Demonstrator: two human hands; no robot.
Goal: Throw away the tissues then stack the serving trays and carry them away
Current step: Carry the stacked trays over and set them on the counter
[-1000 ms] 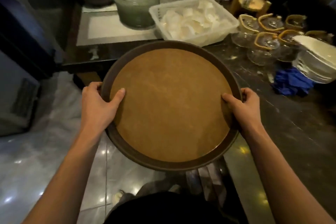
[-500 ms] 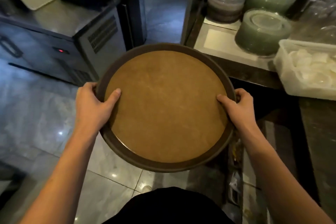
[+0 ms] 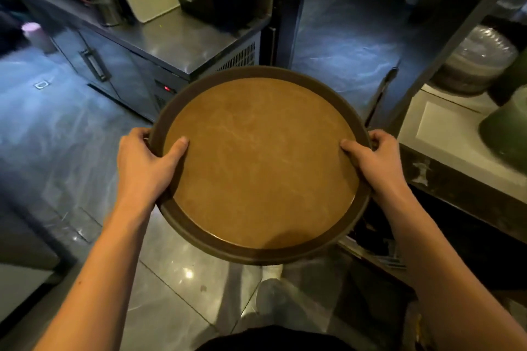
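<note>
Our fingers are curled under the rim of the round serving tray, with each thumb pressed flat on its brown top. The left hand pinches the left edge and the right hand pinches the right edge, so both hands are closed on it. The tray lies level between the two hands, in front of our body and above the tiled floor. It is round, so it has no long axis, and both hands are equally near to it.

Nothing lies on the tray; no tissues are seen. We cannot tell if a second tray is stacked under it, because only one rim shows clearly.

Beyond the tray to the left stands a steel surface. To the right of the tray, a shelf carries a wrapped stack of dishes.

We judge that the carrying step is in hand, and that the open floor beyond the tray is the free way.
</note>
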